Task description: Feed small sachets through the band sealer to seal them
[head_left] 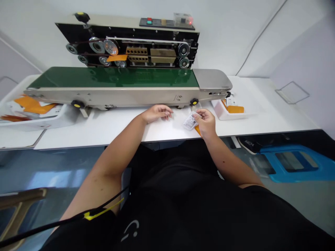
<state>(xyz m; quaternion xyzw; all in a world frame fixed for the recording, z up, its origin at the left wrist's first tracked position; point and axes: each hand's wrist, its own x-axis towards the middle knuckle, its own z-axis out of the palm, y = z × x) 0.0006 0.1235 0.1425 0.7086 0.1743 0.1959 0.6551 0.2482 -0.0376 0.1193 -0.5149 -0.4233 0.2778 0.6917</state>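
Note:
My right hand (pixel 206 122) pinches a small printed packet (pixel 190 121), pale with dark lettering, above the white table near its front edge. An orange piece (pixel 198 130) shows just below that hand; whether it belongs to the packet I cannot tell. My left hand (pixel 158 113) rests on the table in front of the conveyor, fingers loosely curved and apart, with nothing seen in them. Behind both hands stands a band sealer (pixel 136 97) with a green belt (pixel 146 77). An orange packet (pixel 117 58) sticks out between its rollers, left of the brass blocks.
On the left, a white bin (pixel 62 116) holds several orange and white packets. A smaller white tray (pixel 222 113) with packets stands at the right, by the conveyor's end. A black knob (pixel 194 101) juts from the conveyor's front. Below the table's right side is a blue stool (pixel 300 165).

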